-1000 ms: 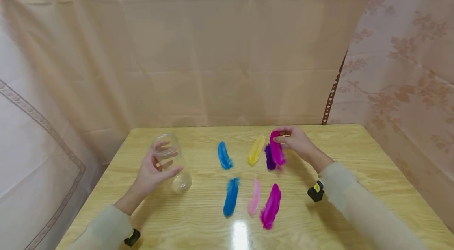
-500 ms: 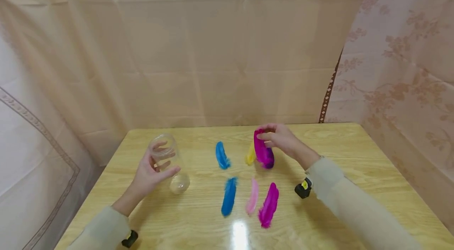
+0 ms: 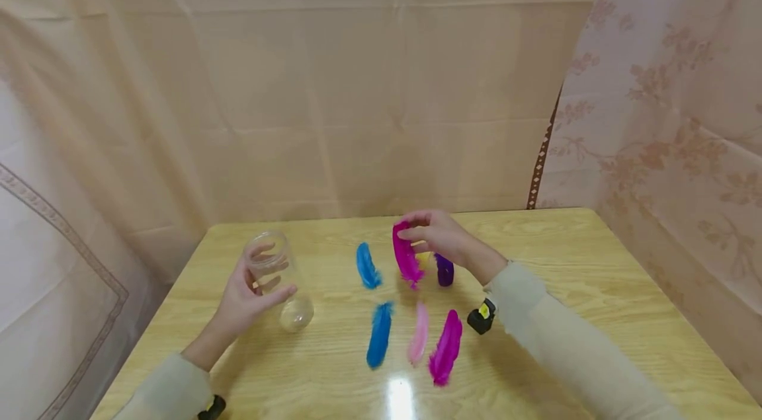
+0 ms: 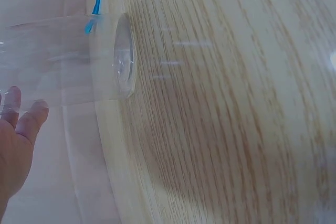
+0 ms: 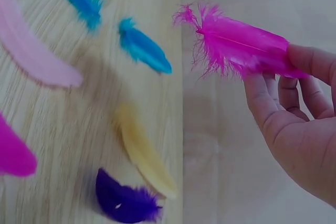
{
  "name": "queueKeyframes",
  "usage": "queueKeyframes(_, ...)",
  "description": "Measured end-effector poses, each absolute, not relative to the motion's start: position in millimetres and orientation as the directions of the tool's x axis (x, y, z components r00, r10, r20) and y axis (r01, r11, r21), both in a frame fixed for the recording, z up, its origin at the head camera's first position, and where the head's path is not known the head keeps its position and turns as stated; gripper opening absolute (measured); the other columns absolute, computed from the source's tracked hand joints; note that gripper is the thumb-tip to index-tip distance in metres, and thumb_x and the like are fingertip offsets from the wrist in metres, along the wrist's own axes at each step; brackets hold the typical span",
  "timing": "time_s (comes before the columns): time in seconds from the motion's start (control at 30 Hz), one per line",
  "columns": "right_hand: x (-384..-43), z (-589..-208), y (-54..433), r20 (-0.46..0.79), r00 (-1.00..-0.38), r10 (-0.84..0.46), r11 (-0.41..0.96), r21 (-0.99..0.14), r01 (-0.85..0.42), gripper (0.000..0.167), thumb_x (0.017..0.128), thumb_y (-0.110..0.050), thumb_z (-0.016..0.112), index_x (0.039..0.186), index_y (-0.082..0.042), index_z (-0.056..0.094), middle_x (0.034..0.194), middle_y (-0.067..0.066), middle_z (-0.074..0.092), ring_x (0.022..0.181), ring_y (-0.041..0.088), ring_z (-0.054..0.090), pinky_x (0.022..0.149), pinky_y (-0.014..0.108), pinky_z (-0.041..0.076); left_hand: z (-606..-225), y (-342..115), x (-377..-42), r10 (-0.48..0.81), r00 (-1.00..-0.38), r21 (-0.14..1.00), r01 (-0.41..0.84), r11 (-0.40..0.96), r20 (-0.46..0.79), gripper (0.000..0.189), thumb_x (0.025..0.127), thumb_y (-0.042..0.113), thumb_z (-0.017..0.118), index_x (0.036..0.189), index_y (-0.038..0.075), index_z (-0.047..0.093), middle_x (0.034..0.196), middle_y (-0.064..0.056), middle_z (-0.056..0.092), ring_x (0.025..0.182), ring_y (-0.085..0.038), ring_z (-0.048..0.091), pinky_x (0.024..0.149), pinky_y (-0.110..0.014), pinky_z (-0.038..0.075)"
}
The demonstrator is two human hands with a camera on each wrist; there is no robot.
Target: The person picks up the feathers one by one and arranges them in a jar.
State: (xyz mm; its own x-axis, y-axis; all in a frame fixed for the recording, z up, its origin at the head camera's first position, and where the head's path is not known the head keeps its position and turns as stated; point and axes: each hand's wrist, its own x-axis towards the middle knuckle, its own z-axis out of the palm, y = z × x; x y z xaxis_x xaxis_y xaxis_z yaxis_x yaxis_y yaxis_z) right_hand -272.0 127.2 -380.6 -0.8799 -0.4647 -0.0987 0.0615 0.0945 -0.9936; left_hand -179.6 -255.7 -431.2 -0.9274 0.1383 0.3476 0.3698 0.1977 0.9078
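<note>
My left hand holds a clear plastic jar around its side; it stands upright on the table at the left. In the left wrist view the jar shows its base on the wood and fingertips against its wall. My right hand pinches a magenta feather by its tip between thumb and fingers, above the table. The right wrist view shows that feather with its fluffy end away from the hand. Under the right hand a yellow feather lies partly hidden in the head view, beside a purple feather.
Two blue feathers, one farther back and one nearer, lie mid-table. A pale pink feather and a second magenta feather lie nearer the front. A beige curtain hangs behind the wooden table.
My right hand has carried the magenta feather left, from over the purple feather, past the yellow one, toward the jar. My left hand stays on the jar.
</note>
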Motion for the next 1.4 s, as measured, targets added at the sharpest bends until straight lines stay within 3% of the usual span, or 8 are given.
queueKeyframes(0.17, -270.2, -376.3, 117.6, -0.088, -0.859, -0.504, 0.081, -0.995, 0.054, 0.029, 0.099, -0.003, 0.064, 0.127, 0.005, 0.062, 0.121, 0.019, 0.063, 0.102, 0.027, 0.068, 0.088, 0.042, 0.057, -430.3, -254.8, -179.7, 0.141, -0.928, 0.908, 0.368, 0.198, 0.345, 0.084, 0.079, -0.010, 0.081, 0.147, 0.006, 0.034, 0.137, -0.015, 0.045, 0.120, -0.023, 0.062, 0.095, -0.034, 0.052)
queueKeyframes(0.27, -267.4, -374.6, 114.5, -0.087, -0.846, -0.525, 0.084, -0.995, 0.050, 0.028, 0.099, -0.003, 0.063, 0.126, 0.004, 0.063, 0.124, 0.020, 0.058, 0.104, 0.028, 0.068, 0.088, 0.042, 0.057, -428.8, -255.6, -179.7, 0.153, -0.927, 0.909, 0.367, 0.199, 0.341, 0.082, 0.080, -0.010, 0.081, 0.146, 0.005, 0.035, 0.136, -0.017, 0.054, 0.121, -0.027, 0.062, 0.096, -0.034, 0.051)
queueKeyframes(0.47, -263.0, -365.7, 108.1, -0.070, -0.830, -0.553, 0.093, -0.995, 0.022, 0.028, 0.100, -0.005, 0.063, 0.127, 0.002, 0.063, 0.126, 0.020, 0.057, 0.105, 0.030, 0.068, 0.089, 0.041, 0.057, -424.7, -257.8, -178.6, 0.157, -0.930, 0.902, 0.363, 0.233, 0.333, 0.075, 0.081, -0.007, 0.081, 0.143, 0.005, 0.041, 0.126, -0.011, 0.068, 0.116, -0.015, 0.065, 0.095, -0.032, 0.052)
queueKeyframes(0.77, -258.3, -352.5, 99.2, -0.055, -0.821, -0.568, 0.075, -0.997, 0.015, 0.028, 0.100, -0.006, 0.063, 0.126, 0.002, 0.063, 0.125, 0.018, 0.057, 0.105, 0.028, 0.067, 0.090, 0.040, 0.056, -420.4, -254.3, -178.4, 0.129, -0.944, 0.924, 0.325, 0.203, 0.304, 0.071, 0.081, -0.006, 0.082, 0.141, 0.003, 0.047, 0.125, -0.010, 0.069, 0.115, -0.016, 0.066, 0.094, -0.033, 0.052)
queueKeyframes(1.07, -255.0, -345.5, 82.7, -0.045, -0.807, -0.589, 0.064, -0.998, 0.010, 0.029, 0.099, -0.003, 0.064, 0.127, 0.004, 0.062, 0.122, 0.017, 0.057, 0.101, 0.025, 0.067, 0.089, 0.040, 0.057, -421.6, -255.4, -177.1, 0.123, -0.945, 0.929, 0.323, 0.180, 0.305, 0.070, 0.080, -0.008, 0.081, 0.141, 0.004, 0.049, 0.128, -0.020, 0.066, 0.114, -0.012, 0.066, 0.093, -0.032, 0.052)
queueKeyframes(1.27, -255.8, -341.3, 74.5, -0.033, -0.798, -0.602, 0.066, -0.998, -0.009, 0.028, 0.099, -0.005, 0.065, 0.127, 0.002, 0.063, 0.121, 0.017, 0.058, 0.100, 0.025, 0.067, 0.088, 0.039, 0.057, -422.7, -255.5, -178.7, 0.125, -0.942, 0.925, 0.331, 0.186, 0.312, 0.071, 0.080, -0.008, 0.082, 0.141, 0.003, 0.048, 0.125, -0.011, 0.069, 0.113, -0.012, 0.066, 0.093, -0.030, 0.052)
queueKeyframes(1.4, -256.2, -336.5, 70.0, -0.012, -0.801, -0.598, 0.033, -0.999, -0.009, 0.030, 0.099, -0.004, 0.065, 0.128, 0.001, 0.062, 0.119, 0.017, 0.058, 0.100, 0.026, 0.067, 0.088, 0.041, 0.057, -423.4, -255.1, -179.5, 0.126, -0.937, 0.918, 0.345, 0.194, 0.326, 0.073, 0.078, -0.010, 0.082, 0.141, 0.001, 0.046, 0.122, -0.012, 0.070, 0.111, -0.012, 0.066, 0.092, -0.031, 0.052)
